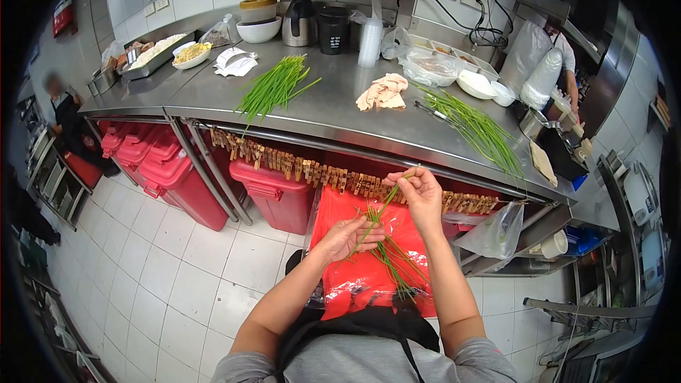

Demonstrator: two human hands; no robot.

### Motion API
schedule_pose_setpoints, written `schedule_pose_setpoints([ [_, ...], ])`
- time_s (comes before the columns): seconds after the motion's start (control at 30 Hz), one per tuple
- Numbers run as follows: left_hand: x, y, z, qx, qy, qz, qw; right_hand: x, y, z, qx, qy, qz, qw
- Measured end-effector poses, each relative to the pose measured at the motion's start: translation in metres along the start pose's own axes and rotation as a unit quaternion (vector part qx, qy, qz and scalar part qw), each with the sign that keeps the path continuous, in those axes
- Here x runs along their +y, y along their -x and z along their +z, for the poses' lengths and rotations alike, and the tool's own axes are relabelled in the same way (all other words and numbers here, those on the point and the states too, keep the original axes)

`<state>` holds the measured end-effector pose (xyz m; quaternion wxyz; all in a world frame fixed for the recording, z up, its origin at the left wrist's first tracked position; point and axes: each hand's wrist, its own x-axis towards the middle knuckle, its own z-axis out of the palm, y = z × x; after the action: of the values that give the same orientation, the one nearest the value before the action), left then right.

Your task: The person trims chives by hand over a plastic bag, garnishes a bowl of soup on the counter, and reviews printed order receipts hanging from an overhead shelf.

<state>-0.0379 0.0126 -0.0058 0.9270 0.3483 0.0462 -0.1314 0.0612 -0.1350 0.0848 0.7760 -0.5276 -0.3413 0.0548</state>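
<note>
My right hand [418, 195] pinches the upper end of a green chive stalk [387, 203] between thumb and fingers. Lower and to the left, my left hand [351, 236] is turned palm up, the same stalk held between its thumb and fingers. Just beneath the hands, several loose chives [395, 269] lie on a shiny red plastic sheet or bag [340, 280] over my lap. On the steel counter [326, 106] rest a bunch of chives [275, 89] at left and a longer pile [479, 128] at right.
Wooden clothespins [298, 167] hang in a row below the counter edge. Red lidded bins [273, 191] stand underneath. A crumpled cloth [383, 92] and scissors-like metal tool [433, 111] lie between the chive piles. People stand at far left [71, 124] and right [565, 57].
</note>
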Motion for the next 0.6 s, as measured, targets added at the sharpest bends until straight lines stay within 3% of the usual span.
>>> schedule_pose_setpoints([
  [0.23, -0.006, 0.002, -0.019, -0.025, -0.061, 0.011, 0.998, -0.012, -0.016, -0.016, 0.036, 0.045, -0.070, 0.996],
  [0.53, -0.014, -0.013, -0.042, 0.053, -0.023, 0.049, 0.997, -0.035, -0.014, 0.018, -0.005, 0.011, -0.120, 0.993],
  [0.6, -0.026, -0.016, -0.049, 0.071, -0.114, 0.053, 0.990, -0.045, -0.028, 0.026, -0.002, -0.002, -0.121, 0.993],
])
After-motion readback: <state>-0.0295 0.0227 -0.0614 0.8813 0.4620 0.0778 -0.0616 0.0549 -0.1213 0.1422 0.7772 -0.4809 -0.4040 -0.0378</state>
